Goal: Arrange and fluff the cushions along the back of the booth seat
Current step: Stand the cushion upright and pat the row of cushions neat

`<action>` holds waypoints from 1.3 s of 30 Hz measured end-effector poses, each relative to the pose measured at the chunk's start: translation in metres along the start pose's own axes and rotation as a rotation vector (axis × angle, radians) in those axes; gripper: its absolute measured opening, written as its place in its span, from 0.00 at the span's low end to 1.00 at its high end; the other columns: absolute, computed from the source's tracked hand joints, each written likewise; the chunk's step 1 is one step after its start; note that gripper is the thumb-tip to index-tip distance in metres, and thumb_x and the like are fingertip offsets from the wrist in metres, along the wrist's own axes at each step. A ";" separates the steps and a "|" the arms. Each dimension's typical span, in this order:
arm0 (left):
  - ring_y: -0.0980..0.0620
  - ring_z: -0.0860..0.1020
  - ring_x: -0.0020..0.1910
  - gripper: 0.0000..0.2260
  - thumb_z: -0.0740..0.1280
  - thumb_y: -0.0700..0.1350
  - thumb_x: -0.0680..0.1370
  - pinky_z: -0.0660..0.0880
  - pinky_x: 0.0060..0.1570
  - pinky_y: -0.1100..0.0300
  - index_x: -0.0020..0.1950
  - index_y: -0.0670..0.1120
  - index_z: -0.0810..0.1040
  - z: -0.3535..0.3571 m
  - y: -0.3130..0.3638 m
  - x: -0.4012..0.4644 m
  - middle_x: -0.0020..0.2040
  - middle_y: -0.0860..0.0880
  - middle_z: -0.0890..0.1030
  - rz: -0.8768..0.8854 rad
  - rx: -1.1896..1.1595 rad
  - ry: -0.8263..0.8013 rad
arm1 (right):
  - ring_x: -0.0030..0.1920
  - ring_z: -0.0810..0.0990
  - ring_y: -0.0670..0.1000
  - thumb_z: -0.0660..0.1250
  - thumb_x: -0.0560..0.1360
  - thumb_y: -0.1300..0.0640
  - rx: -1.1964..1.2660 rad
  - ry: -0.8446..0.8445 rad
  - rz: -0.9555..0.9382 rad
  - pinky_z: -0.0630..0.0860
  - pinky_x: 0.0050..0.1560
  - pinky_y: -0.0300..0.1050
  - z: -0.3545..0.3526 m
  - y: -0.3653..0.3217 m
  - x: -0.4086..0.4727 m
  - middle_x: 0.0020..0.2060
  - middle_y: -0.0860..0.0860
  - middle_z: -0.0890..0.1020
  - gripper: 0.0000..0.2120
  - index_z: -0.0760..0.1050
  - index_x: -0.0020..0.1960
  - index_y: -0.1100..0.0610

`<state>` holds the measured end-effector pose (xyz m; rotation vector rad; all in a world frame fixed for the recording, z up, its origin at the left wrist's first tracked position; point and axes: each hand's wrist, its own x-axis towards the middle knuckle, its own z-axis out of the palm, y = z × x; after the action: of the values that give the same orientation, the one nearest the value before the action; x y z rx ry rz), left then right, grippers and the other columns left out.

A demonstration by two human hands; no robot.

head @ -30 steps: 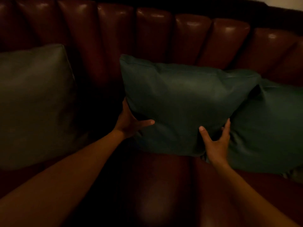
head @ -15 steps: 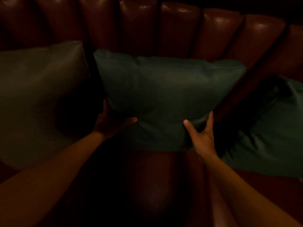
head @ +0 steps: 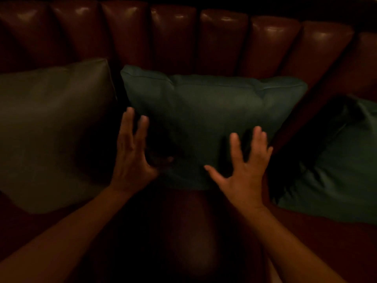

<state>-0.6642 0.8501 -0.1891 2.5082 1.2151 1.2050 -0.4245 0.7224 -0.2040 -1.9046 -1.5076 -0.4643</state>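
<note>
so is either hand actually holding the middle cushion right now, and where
Nothing is held. Both the left hand and the right hand are open with fingers spread in front of the middle cushion.

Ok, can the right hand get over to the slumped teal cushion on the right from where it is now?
Probably yes. The right hand is open and holds nothing, fingers spread by the middle cushion. Only dark bare seat shows between it and the slumped right cushion; nothing visible blocks that way.
</note>
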 end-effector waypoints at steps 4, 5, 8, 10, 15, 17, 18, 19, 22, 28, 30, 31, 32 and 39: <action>0.33 0.37 0.79 0.49 0.73 0.67 0.68 0.54 0.71 0.27 0.82 0.57 0.51 0.015 0.016 0.003 0.82 0.43 0.38 0.080 0.163 -0.279 | 0.80 0.39 0.69 0.75 0.64 0.30 -0.168 -0.259 0.074 0.54 0.67 0.84 0.013 -0.013 0.016 0.82 0.58 0.39 0.59 0.40 0.82 0.38; 0.33 0.35 0.78 0.51 0.76 0.64 0.67 0.54 0.71 0.26 0.82 0.57 0.50 0.022 0.017 0.007 0.82 0.43 0.36 0.059 0.156 -0.310 | 0.80 0.38 0.69 0.75 0.64 0.31 -0.172 -0.290 0.097 0.54 0.66 0.85 0.015 -0.013 0.020 0.82 0.57 0.37 0.60 0.39 0.81 0.38; 0.30 0.32 0.77 0.56 0.79 0.57 0.65 0.51 0.72 0.27 0.82 0.56 0.45 0.038 0.017 0.018 0.80 0.42 0.31 0.036 0.174 -0.350 | 0.80 0.36 0.69 0.75 0.66 0.32 -0.196 -0.327 0.118 0.54 0.66 0.86 0.019 -0.008 0.028 0.81 0.57 0.35 0.60 0.36 0.81 0.37; 0.29 0.32 0.76 0.56 0.78 0.57 0.66 0.49 0.72 0.27 0.82 0.56 0.44 0.043 0.019 0.021 0.79 0.43 0.30 0.057 0.148 -0.359 | 0.80 0.37 0.69 0.75 0.66 0.32 -0.213 -0.328 0.120 0.55 0.65 0.86 0.019 -0.005 0.029 0.81 0.56 0.34 0.59 0.36 0.81 0.37; 0.27 0.34 0.76 0.55 0.79 0.56 0.67 0.49 0.72 0.26 0.82 0.55 0.44 0.052 0.032 0.022 0.80 0.40 0.34 0.111 0.116 -0.332 | 0.80 0.40 0.69 0.76 0.67 0.35 -0.207 -0.280 0.092 0.56 0.66 0.85 0.012 0.012 0.023 0.82 0.57 0.39 0.57 0.40 0.82 0.38; 0.28 0.34 0.77 0.56 0.79 0.57 0.67 0.50 0.72 0.27 0.82 0.57 0.42 0.056 0.032 0.022 0.80 0.41 0.34 0.070 0.142 -0.337 | 0.80 0.39 0.69 0.76 0.67 0.36 -0.191 -0.294 0.097 0.57 0.66 0.85 0.012 0.013 0.023 0.82 0.57 0.39 0.57 0.41 0.82 0.38; 0.28 0.34 0.77 0.57 0.79 0.58 0.66 0.50 0.73 0.27 0.82 0.58 0.41 0.057 0.030 0.023 0.80 0.41 0.33 0.045 0.156 -0.341 | 0.80 0.39 0.69 0.76 0.67 0.36 -0.194 -0.301 0.096 0.58 0.66 0.85 0.013 0.012 0.023 0.82 0.57 0.39 0.57 0.40 0.82 0.38; 0.28 0.34 0.77 0.58 0.79 0.58 0.65 0.49 0.73 0.28 0.81 0.59 0.40 0.056 0.026 0.024 0.80 0.41 0.33 0.028 0.170 -0.350 | 0.80 0.39 0.69 0.76 0.67 0.36 -0.195 -0.308 0.099 0.57 0.66 0.85 0.016 0.008 0.025 0.82 0.57 0.39 0.57 0.40 0.82 0.38; 0.28 0.34 0.76 0.58 0.79 0.56 0.66 0.47 0.74 0.29 0.81 0.59 0.40 0.055 0.021 0.024 0.80 0.39 0.35 0.045 0.165 -0.350 | 0.80 0.37 0.68 0.76 0.66 0.35 -0.198 -0.351 0.138 0.57 0.66 0.84 0.017 0.001 0.031 0.81 0.54 0.32 0.60 0.35 0.80 0.36; 0.34 0.36 0.79 0.46 0.64 0.66 0.69 0.51 0.72 0.28 0.82 0.57 0.46 0.038 0.041 0.010 0.81 0.42 0.35 0.008 0.197 -0.300 | 0.81 0.36 0.65 0.73 0.69 0.34 -0.154 -0.337 0.061 0.57 0.70 0.80 0.000 0.013 0.018 0.80 0.55 0.31 0.55 0.37 0.81 0.38; 0.34 0.38 0.80 0.45 0.63 0.67 0.69 0.51 0.72 0.26 0.82 0.55 0.50 0.035 0.057 0.016 0.82 0.42 0.38 0.053 0.262 -0.286 | 0.81 0.36 0.65 0.73 0.70 0.36 -0.142 -0.335 0.036 0.57 0.72 0.78 -0.006 0.018 0.016 0.80 0.56 0.31 0.53 0.40 0.82 0.39; 0.33 0.39 0.79 0.45 0.66 0.66 0.69 0.50 0.71 0.25 0.82 0.55 0.52 0.036 0.066 0.022 0.82 0.43 0.39 0.076 0.292 -0.277 | 0.81 0.36 0.65 0.73 0.71 0.37 -0.136 -0.331 0.025 0.57 0.73 0.76 -0.009 0.020 0.017 0.80 0.56 0.31 0.53 0.41 0.82 0.39; 0.32 0.39 0.79 0.46 0.70 0.64 0.69 0.50 0.70 0.25 0.82 0.56 0.53 0.038 0.075 0.028 0.82 0.43 0.39 0.083 0.313 -0.278 | 0.81 0.36 0.65 0.74 0.71 0.38 -0.127 -0.330 0.021 0.58 0.73 0.75 -0.012 0.021 0.020 0.80 0.56 0.32 0.52 0.42 0.82 0.39; 0.31 0.42 0.79 0.52 0.81 0.54 0.65 0.56 0.67 0.23 0.82 0.56 0.54 0.039 0.104 0.021 0.83 0.43 0.41 0.008 0.310 -0.244 | 0.82 0.39 0.61 0.71 0.75 0.47 0.040 -0.322 0.000 0.58 0.76 0.68 -0.047 0.045 0.013 0.83 0.53 0.39 0.45 0.47 0.83 0.41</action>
<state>-0.5654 0.8035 -0.1608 2.7738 1.4184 0.7280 -0.3724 0.6943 -0.1744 -2.0183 -1.7039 -0.1280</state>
